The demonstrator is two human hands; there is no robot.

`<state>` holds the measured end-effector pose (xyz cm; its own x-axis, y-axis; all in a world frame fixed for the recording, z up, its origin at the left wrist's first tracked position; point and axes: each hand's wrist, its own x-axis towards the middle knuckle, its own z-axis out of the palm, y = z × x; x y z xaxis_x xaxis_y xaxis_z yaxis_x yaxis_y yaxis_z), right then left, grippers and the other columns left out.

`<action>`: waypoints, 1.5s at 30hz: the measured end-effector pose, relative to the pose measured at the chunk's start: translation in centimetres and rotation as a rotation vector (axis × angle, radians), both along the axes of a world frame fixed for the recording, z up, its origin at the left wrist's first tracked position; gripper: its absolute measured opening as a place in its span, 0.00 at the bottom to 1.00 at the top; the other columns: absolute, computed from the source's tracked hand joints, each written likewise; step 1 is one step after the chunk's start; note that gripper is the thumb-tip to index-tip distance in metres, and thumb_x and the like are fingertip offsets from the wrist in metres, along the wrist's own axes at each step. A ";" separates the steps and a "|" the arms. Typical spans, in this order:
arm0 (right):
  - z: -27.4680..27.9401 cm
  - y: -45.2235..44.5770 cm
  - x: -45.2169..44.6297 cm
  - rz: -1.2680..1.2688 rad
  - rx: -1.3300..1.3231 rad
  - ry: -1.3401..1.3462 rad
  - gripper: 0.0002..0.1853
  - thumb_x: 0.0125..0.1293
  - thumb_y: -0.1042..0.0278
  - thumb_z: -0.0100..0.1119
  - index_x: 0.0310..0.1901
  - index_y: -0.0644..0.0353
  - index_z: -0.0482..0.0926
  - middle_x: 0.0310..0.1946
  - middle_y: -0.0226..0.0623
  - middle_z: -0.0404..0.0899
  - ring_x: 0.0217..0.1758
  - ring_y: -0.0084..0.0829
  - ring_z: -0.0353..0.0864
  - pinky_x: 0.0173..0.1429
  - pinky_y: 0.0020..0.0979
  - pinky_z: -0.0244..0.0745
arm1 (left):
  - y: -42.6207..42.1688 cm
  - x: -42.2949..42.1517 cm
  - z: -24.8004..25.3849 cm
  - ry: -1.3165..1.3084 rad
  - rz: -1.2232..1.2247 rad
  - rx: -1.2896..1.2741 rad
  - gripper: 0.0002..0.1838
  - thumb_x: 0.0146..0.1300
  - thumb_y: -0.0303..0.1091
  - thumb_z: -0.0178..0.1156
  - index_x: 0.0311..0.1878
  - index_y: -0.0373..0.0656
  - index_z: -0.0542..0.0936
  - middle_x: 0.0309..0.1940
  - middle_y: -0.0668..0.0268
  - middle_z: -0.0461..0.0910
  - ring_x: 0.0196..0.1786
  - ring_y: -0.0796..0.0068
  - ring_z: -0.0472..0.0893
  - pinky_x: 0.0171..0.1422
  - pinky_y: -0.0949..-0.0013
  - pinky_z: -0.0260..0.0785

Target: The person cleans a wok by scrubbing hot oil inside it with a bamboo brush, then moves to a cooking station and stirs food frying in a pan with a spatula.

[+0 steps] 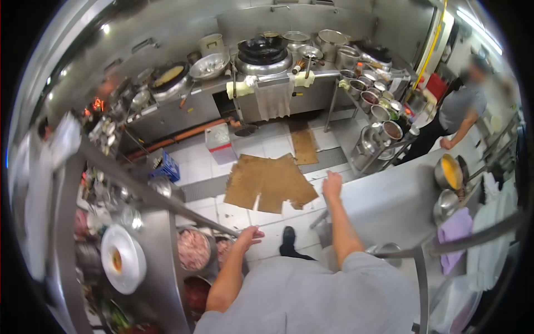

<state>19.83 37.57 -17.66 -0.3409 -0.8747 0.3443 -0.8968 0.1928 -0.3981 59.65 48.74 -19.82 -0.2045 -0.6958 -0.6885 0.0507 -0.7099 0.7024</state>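
My left hand (pixel 248 238) is low on the left, its fingers stretched out and nothing in it. It is beside the steel counter and close to pots of pale pink chopped meat (pixel 193 249). My right hand (pixel 332 186) reaches forward over the floor, near the corner of the right steel table (pixel 384 203). Its fingers look loosely curled, and no object shows in them. Between and beyond the hands, a torn brown cardboard sheet (pixel 271 181) lies on the white tiles. My black shoe (pixel 288 236) is on the floor below.
A wok range (pixel 264 69) lines the back wall. Sauce pots (pixel 381 113) crowd a stand at right. A person (pixel 461 106) in grey stands beyond the right table. A white plate (pixel 122 259) sits on the left counter; a white bucket (pixel 220 143) and blue crate (pixel 166 167) are on the floor.
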 end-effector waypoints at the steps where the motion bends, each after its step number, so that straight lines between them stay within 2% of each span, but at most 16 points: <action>1: 0.9 -0.4 -1.0 0.023 0.045 -0.122 0.21 0.55 0.69 0.60 0.52 0.60 0.74 0.47 0.49 0.75 0.54 0.49 0.71 0.59 0.43 0.66 | -1.9 0.8 -1.4 0.012 0.003 0.034 0.10 0.67 0.42 0.52 0.37 0.46 0.72 0.32 0.64 0.79 0.46 0.64 0.81 0.50 0.56 0.74; 2: -0.1 -1.1 -2.3 0.070 0.075 -0.168 0.20 0.57 0.68 0.59 0.53 0.60 0.74 0.49 0.49 0.75 0.56 0.50 0.71 0.61 0.42 0.66 | -3.7 1.7 -2.4 0.027 0.010 0.067 0.11 0.67 0.42 0.53 0.42 0.45 0.73 0.30 0.65 0.77 0.45 0.65 0.81 0.49 0.56 0.73; 7: -0.5 -2.7 -2.6 -0.042 0.238 -0.227 0.16 0.61 0.60 0.57 0.48 0.56 0.77 0.42 0.43 0.78 0.48 0.46 0.77 0.52 0.45 0.71 | -11.9 1.8 -2.5 -0.168 -0.044 0.060 0.15 0.63 0.44 0.58 0.38 0.41 0.74 0.29 0.65 0.77 0.42 0.67 0.81 0.41 0.62 0.74; 9: 0.9 -2.8 -1.5 0.007 0.311 -0.176 0.15 0.60 0.61 0.57 0.47 0.56 0.77 0.41 0.44 0.79 0.46 0.45 0.78 0.50 0.44 0.73 | -13.6 1.1 -3.5 -0.285 -0.104 -0.069 0.14 0.62 0.44 0.59 0.40 0.42 0.75 0.33 0.64 0.79 0.39 0.71 0.80 0.37 0.66 0.74; 14: 0.5 -3.6 -2.0 0.067 0.446 -0.106 0.16 0.59 0.62 0.58 0.49 0.55 0.77 0.39 0.44 0.80 0.45 0.45 0.79 0.49 0.43 0.74 | -19.0 -0.4 -5.1 -0.350 -0.254 -0.022 0.13 0.60 0.42 0.57 0.43 0.45 0.76 0.36 0.65 0.80 0.36 0.72 0.80 0.35 0.67 0.73; 17: -0.6 -4.6 -2.5 0.116 0.539 -0.120 0.18 0.58 0.62 0.59 0.51 0.55 0.76 0.39 0.44 0.81 0.45 0.45 0.79 0.50 0.43 0.74 | -22.7 0.4 -8.4 -0.540 -0.471 -0.283 0.15 0.57 0.42 0.59 0.40 0.40 0.79 0.32 0.60 0.81 0.31 0.69 0.82 0.36 0.68 0.73; 20: -3.0 -7.4 -2.7 0.125 0.601 -0.285 0.20 0.57 0.63 0.59 0.53 0.56 0.75 0.39 0.44 0.81 0.46 0.46 0.79 0.51 0.42 0.74 | -26.1 0.7 -8.6 -0.566 -0.482 -0.283 0.16 0.57 0.43 0.60 0.40 0.40 0.80 0.31 0.58 0.82 0.31 0.69 0.82 0.38 0.69 0.74; 26: -3.7 -16.4 -0.1 0.156 0.574 -0.400 0.23 0.56 0.63 0.60 0.55 0.57 0.74 0.39 0.45 0.81 0.45 0.44 0.80 0.51 0.41 0.74 | -32.7 4.4 -15.9 -0.514 -0.447 -0.180 0.14 0.60 0.44 0.60 0.40 0.42 0.79 0.25 0.60 0.80 0.24 0.73 0.79 0.24 0.66 0.70; 30: -4.4 -24.2 1.3 0.276 0.582 -0.385 0.23 0.56 0.65 0.59 0.54 0.59 0.74 0.39 0.46 0.81 0.44 0.45 0.80 0.50 0.41 0.74 | -37.1 6.3 -15.1 -0.420 -0.334 -0.071 0.14 0.60 0.41 0.60 0.45 0.45 0.77 0.29 0.64 0.79 0.29 0.73 0.80 0.28 0.66 0.72; 32: -5.8 -29.6 1.5 0.368 0.447 -0.257 0.22 0.57 0.63 0.59 0.54 0.59 0.75 0.38 0.43 0.82 0.41 0.39 0.82 0.46 0.38 0.76 | -38.9 8.1 -14.1 -0.416 -0.333 -0.053 0.14 0.59 0.39 0.60 0.47 0.46 0.76 0.31 0.65 0.79 0.31 0.73 0.80 0.29 0.65 0.72; 34: -1.2 -35.6 2.3 0.271 0.467 -0.762 0.22 0.60 0.62 0.58 0.56 0.57 0.72 0.38 0.39 0.81 0.38 0.33 0.82 0.43 0.36 0.78 | -41.0 9.1 -13.2 -0.449 -0.337 -0.011 0.15 0.59 0.36 0.59 0.50 0.47 0.75 0.34 0.66 0.79 0.34 0.71 0.80 0.32 0.64 0.73; 36: 2.3 -42.1 1.9 0.116 0.363 -1.643 0.22 0.63 0.61 0.57 0.58 0.53 0.68 0.38 0.36 0.79 0.37 0.30 0.82 0.41 0.35 0.79 | -42.7 9.8 -13.0 -0.456 -0.322 -0.012 0.16 0.59 0.34 0.58 0.50 0.47 0.74 0.32 0.66 0.78 0.33 0.71 0.80 0.32 0.63 0.72; 38: 4.2 -48.6 -0.1 0.052 0.219 -1.682 0.21 0.65 0.61 0.55 0.58 0.52 0.65 0.39 0.38 0.78 0.36 0.33 0.82 0.42 0.37 0.80 | -44.2 10.7 -11.7 -0.526 -0.275 0.077 0.14 0.59 0.33 0.57 0.49 0.47 0.75 0.31 0.67 0.78 0.31 0.71 0.79 0.30 0.65 0.72; 40: 2.1 -55.6 -3.5 0.032 0.022 -1.814 0.19 0.66 0.60 0.53 0.57 0.53 0.67 0.39 0.38 0.79 0.36 0.33 0.82 0.41 0.39 0.80 | -45.7 12.4 -13.9 -0.305 -0.146 0.031 0.10 0.63 0.34 0.55 0.47 0.47 0.73 0.30 0.67 0.77 0.26 0.74 0.77 0.22 0.71 0.66; 43: 1.6 -65.4 -8.2 -0.150 -0.084 -1.946 0.17 0.67 0.62 0.51 0.56 0.53 0.67 0.41 0.39 0.78 0.37 0.35 0.81 0.41 0.41 0.81 | -49.3 12.4 -13.5 -0.246 -0.023 0.099 0.11 0.64 0.35 0.55 0.48 0.46 0.72 0.31 0.66 0.77 0.27 0.74 0.77 0.21 0.73 0.65; 45: -0.6 -71.6 -11.7 -0.284 -0.117 -1.802 0.21 0.65 0.61 0.53 0.59 0.55 0.66 0.49 0.45 0.75 0.47 0.40 0.79 0.47 0.46 0.79 | -50.8 11.4 -11.0 -0.313 -0.030 0.019 0.12 0.64 0.37 0.56 0.49 0.46 0.72 0.31 0.66 0.76 0.28 0.75 0.77 0.22 0.74 0.65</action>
<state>8.10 -34.00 -18.23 -0.4397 -0.7320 -0.5204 0.6422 0.1489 -0.7520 71.06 -2.08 -30.87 -0.0008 -0.6793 -0.7339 -0.1878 -0.7207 0.6673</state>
